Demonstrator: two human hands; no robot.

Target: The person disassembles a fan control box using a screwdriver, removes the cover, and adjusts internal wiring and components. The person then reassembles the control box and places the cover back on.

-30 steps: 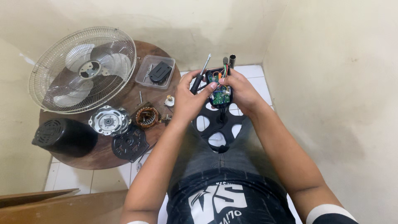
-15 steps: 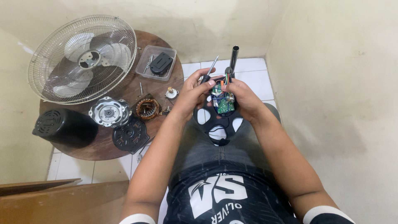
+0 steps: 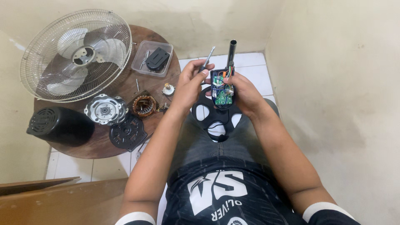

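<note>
My right hand (image 3: 246,93) grips the black fan base housing (image 3: 219,109), fingers wrapped round its upper section, thumb at the edge of the opened control compartment. Inside that compartment a green circuit board (image 3: 222,95) with coloured wires is exposed, facing up at me. A black tube (image 3: 231,52) rises from the top of the housing, tilted slightly right. The lower part of the housing, with its cut-out openings, rests over my lap.

My left hand (image 3: 192,81) is closed on a screwdriver (image 3: 208,58), fingers pinched narrow round the handle; the metal shaft points up and right, just left of the black tube. The left hand sits immediately left of the housing, its thumb touching or nearly touching the housing's edge; I cannot tell which.

Remaining items lie left of the housing on a round wooden table (image 3: 98,143). Nearest the housing: a small white part (image 3: 168,89), then a copper-wound stator (image 3: 144,106). Further left: a silver motor end plate (image 3: 105,110), with a black vented cover plate (image 3: 128,132) below it. A black motor shroud (image 3: 60,125) lies on its side at the table's far left edge. A fan grille with blades (image 3: 77,54) leans at the rear of the table. A clear plastic tray (image 3: 151,58) holding a black part and screws stands beside the grille, well apart from the housing.
</note>
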